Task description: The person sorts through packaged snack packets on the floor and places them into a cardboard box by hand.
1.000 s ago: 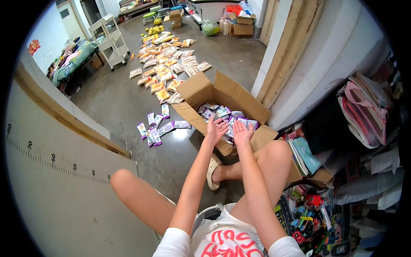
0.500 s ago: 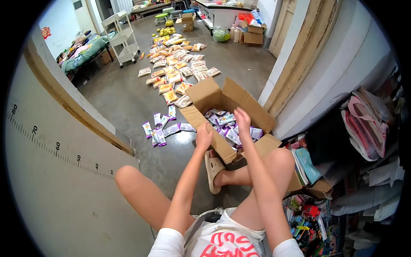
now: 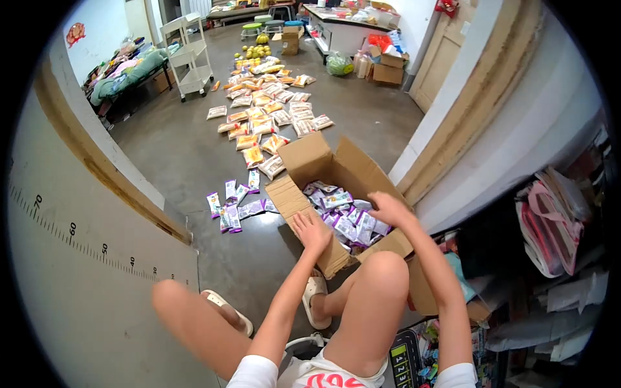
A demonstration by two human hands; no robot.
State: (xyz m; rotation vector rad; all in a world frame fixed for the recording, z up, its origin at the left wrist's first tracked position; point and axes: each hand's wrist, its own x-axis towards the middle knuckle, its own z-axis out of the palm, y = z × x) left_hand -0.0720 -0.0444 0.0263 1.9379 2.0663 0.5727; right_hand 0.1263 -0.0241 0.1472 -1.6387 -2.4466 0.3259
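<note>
An open cardboard box [image 3: 297,158] stands on the floor between my knees and the doorway, holding a pile of small purple-and-white packets [image 3: 349,223]. My left hand [image 3: 312,233] lies with fingers spread on the box's left flap. Over the right side of the box, my right hand [image 3: 389,209] reaches in with its fingers apart, just above the packets, holding nothing. Several more purple-and-white packets [image 3: 251,209] lie on the floor left of the box. Beyond them, white and orange packages [image 3: 261,124] stretch away in a long spread.
Round yellow-green fruits [image 3: 254,50] lie past the packages. A white rolling cart [image 3: 194,82] stands at the left, near a cluttered bed [image 3: 132,71]. On the right are a wooden door frame [image 3: 466,103] and shelves with a pink bag [image 3: 550,233]. Toys lie at the lower right.
My palms were turned up over the box; now the left hand rests on the flap and the right is at the right side. My left foot has come into view.
</note>
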